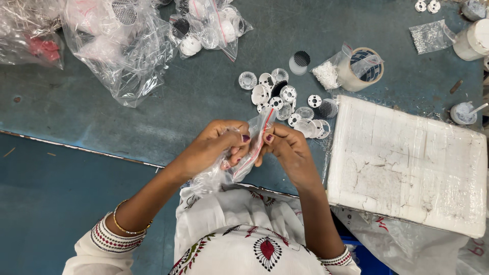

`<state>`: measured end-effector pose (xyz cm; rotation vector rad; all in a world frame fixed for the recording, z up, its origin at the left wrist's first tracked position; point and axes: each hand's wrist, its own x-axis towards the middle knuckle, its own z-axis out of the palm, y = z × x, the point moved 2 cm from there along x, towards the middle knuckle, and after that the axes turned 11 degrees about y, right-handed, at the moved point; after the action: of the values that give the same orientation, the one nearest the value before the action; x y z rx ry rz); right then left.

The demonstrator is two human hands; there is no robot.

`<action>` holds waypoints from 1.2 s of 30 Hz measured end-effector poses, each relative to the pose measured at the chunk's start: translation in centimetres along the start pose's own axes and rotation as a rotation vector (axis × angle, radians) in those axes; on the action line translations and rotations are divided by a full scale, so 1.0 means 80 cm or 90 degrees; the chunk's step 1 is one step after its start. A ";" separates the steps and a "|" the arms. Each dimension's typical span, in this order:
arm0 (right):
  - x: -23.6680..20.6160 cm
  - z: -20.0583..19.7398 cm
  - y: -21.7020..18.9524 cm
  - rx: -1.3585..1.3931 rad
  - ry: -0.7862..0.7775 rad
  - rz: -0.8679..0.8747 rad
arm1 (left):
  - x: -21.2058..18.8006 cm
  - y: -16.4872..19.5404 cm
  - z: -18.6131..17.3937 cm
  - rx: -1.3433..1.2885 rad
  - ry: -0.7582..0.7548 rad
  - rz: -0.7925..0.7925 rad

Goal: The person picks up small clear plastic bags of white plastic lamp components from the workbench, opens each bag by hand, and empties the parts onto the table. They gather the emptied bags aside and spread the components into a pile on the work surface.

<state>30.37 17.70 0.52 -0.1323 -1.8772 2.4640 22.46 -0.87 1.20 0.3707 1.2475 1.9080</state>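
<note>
Both hands meet over the table edge (76, 147). Our left hand (216, 145) and right hand (288, 147) pinch the small zip bag (252, 145) at its red-striped mouth, fingertips closed on the film, likely to keep the opening taut. Loose round plastic parts (277, 97) lie just beyond. Foam block (407, 163) sits to the right. Bag contents are hard to make out; its lower end crumples under the left palm.
</note>
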 end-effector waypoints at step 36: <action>-0.005 0.008 -0.004 -0.035 0.031 0.012 | -0.033 0.039 0.024 0.362 0.146 0.050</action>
<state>30.69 17.13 0.98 -0.2122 -1.9342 2.3984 23.88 -2.26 5.31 0.5056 1.9578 1.6632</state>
